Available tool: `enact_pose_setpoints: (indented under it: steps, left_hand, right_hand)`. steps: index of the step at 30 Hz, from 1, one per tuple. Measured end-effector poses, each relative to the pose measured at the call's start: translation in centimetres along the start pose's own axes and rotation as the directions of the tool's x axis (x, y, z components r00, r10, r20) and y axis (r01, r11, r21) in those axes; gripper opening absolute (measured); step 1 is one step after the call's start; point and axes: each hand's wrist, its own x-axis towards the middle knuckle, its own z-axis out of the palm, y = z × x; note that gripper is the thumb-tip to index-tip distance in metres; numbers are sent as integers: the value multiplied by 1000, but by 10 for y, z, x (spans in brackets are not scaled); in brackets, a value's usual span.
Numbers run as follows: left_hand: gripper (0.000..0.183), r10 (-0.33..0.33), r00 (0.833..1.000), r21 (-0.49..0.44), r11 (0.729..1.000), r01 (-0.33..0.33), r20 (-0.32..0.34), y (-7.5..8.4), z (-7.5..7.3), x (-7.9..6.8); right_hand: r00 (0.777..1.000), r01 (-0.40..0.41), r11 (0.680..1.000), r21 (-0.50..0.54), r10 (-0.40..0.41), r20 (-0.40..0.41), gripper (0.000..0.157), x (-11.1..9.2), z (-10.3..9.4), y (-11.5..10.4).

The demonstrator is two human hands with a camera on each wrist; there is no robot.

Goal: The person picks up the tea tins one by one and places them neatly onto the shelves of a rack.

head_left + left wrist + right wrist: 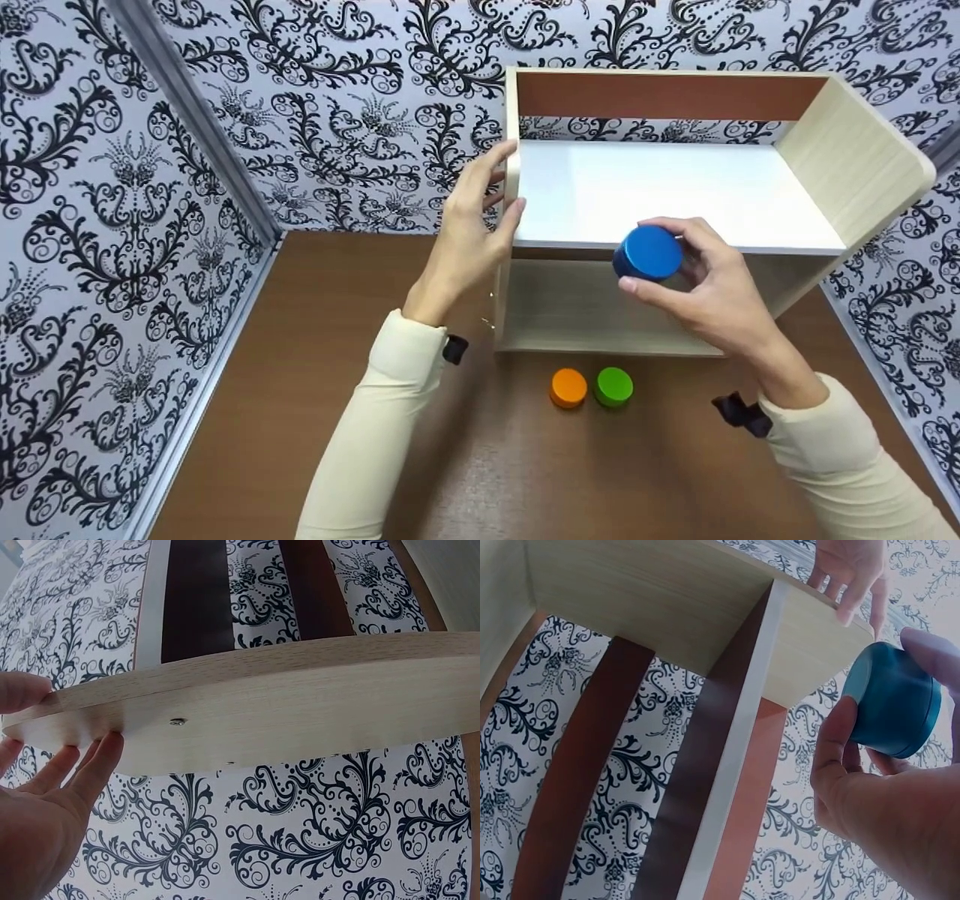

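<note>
My right hand (712,289) grips a round blue container (651,253) by its sides, in front of the white shelf board's front edge. In the right wrist view the blue container (892,699) sits between thumb and curled fingers. A pale wooden shelf unit (855,150) has a white middle board (652,195). My left hand (476,217) holds the unit's left side panel near its upper front, thumb on one face and fingers on the other. The left wrist view shows that side panel (300,697) between the thumb and fingers of the left hand (45,817).
An orange round container (568,388) and a green one (614,386) stand side by side on the brown table (300,390), before the unit's lower compartment. Patterned walls (337,112) enclose the back and sides. Brown slats (585,765) cross the unit's back.
</note>
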Motion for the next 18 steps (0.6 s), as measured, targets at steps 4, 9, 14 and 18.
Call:
enact_pose_setpoints:
  steps: [4, 9, 14, 18]
  left_hand:
    - [60, 7, 1000, 2, 1000, -7, -1, -1, 0, 0]
    - [60, 13, 1000, 1, 1000, -13, -3, -1, 0, -1]
    - [60, 27, 1000, 6, 1000, -27, -11, -1, 0, 0]
    - [60, 29, 1000, 14, 999, -29, -8, -1, 0, 0]
  right_hand:
    - [1000, -9, 1000, 4, 9, 10, 61, 7, -2, -6]
    - [1000, -5, 1000, 24, 4, 26, 62, 16, -2, -13]
    - [1000, -5, 999, 37, 3, 30, 60, 24, 1, -18]
    - [999, -23, 998, 50, 21, 38, 60, 32, 1, -18]
